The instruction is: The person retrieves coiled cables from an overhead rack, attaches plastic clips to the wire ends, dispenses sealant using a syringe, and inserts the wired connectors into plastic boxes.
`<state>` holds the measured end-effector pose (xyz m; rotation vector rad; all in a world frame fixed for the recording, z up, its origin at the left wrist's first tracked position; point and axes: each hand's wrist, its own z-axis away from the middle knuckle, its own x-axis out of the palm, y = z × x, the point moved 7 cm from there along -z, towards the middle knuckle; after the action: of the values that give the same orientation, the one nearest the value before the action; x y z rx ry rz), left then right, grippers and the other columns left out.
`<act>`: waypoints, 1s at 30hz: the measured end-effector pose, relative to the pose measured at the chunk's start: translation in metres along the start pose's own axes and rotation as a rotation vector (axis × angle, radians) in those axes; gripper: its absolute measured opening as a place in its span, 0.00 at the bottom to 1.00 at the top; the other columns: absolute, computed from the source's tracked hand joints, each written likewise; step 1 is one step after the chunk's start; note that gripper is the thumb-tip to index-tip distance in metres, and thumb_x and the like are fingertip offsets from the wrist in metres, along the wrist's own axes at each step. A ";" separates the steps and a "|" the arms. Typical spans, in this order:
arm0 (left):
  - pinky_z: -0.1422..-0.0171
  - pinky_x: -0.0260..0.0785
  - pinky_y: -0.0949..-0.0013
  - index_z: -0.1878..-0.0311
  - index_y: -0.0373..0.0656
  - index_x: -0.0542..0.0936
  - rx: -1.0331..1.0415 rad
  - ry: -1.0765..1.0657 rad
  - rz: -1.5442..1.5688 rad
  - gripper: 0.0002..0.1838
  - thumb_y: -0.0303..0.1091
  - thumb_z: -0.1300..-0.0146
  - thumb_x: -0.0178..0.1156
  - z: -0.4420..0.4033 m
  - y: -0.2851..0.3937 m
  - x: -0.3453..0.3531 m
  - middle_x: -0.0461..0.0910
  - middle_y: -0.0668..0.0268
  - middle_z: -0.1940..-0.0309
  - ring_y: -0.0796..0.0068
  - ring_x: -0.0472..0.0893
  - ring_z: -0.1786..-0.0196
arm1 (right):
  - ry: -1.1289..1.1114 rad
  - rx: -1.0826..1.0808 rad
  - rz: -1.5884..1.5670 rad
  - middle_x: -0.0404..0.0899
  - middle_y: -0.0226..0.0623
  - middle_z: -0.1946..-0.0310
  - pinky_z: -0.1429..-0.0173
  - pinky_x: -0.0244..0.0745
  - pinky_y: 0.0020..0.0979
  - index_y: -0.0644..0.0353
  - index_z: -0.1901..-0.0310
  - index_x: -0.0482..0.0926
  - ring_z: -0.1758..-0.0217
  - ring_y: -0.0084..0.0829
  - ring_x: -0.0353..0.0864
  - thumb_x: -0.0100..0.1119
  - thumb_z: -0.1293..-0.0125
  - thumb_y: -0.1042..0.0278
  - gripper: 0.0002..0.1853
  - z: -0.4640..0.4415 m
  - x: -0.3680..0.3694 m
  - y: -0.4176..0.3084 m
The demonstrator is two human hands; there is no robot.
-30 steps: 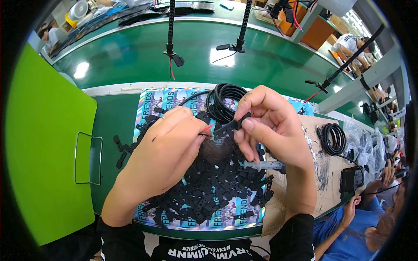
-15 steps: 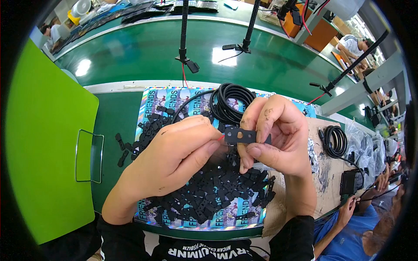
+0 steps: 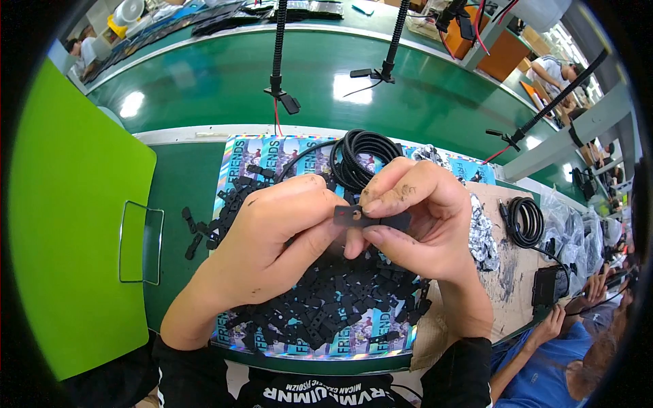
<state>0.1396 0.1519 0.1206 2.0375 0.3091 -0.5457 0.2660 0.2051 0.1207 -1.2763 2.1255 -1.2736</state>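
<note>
My right hand (image 3: 432, 221) pinches a small flat black strip with holes (image 3: 348, 215) between thumb and fingers. The strip lies about level, its left end against the fingertips of my left hand (image 3: 279, 234). Closed in a pinch, the left fingers hide whatever they hold. A tiny red spot shows at the strip's left end. Beneath both hands spreads a heap of similar black pieces (image 3: 326, 302) on a printed sheet marked FRIENDS (image 3: 235, 163). Just beyond my hands lies a coiled black cable (image 3: 364, 160).
A bright green panel (image 3: 81, 217) with a wire handle (image 3: 121, 241) stands at left. To the right are crumpled foil (image 3: 481, 238), a second cable coil (image 3: 524, 221) and a stained cardboard sheet (image 3: 507, 285). Clips on flexible arms (image 3: 275, 92) hang ahead. A co-worker in blue (image 3: 544, 367) sits at right.
The right hand and the black strip have moved left toward my left hand. A thin red thing between left fingertips and strip now shows only as a spot on the strip.
</note>
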 end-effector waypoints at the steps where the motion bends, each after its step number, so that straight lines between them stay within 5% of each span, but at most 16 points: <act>1: 0.67 0.61 0.67 0.65 0.36 0.78 -0.005 0.001 -0.007 0.06 0.28 0.36 0.55 0.001 -0.001 0.001 0.70 0.62 0.76 0.66 0.71 0.73 | 0.022 0.011 0.026 0.74 0.43 0.57 0.57 0.82 0.27 0.69 0.56 0.77 0.61 0.32 0.84 0.60 0.41 0.89 0.12 0.000 0.001 0.000; 14: 0.69 0.57 0.66 0.70 0.37 0.78 -0.012 0.088 -0.035 0.07 0.28 0.37 0.55 -0.001 0.001 0.001 0.66 0.62 0.77 0.65 0.67 0.74 | 0.120 0.122 -0.033 0.73 0.41 0.59 0.60 0.80 0.26 0.67 0.60 0.72 0.63 0.27 0.81 0.58 0.40 0.90 0.10 0.001 -0.003 0.007; 30: 0.66 0.62 0.63 0.63 0.34 0.75 -0.003 0.026 -0.163 0.03 0.20 0.41 0.57 0.003 0.003 0.008 0.68 0.57 0.72 0.59 0.70 0.69 | 0.179 0.348 -0.038 0.79 0.37 0.67 0.65 0.79 0.21 0.68 0.60 0.75 0.69 0.24 0.83 0.61 0.38 0.85 0.07 0.004 -0.007 0.019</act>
<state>0.1473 0.1478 0.1181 2.0288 0.4944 -0.6176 0.2628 0.2128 0.1022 -1.0924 1.8857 -1.7395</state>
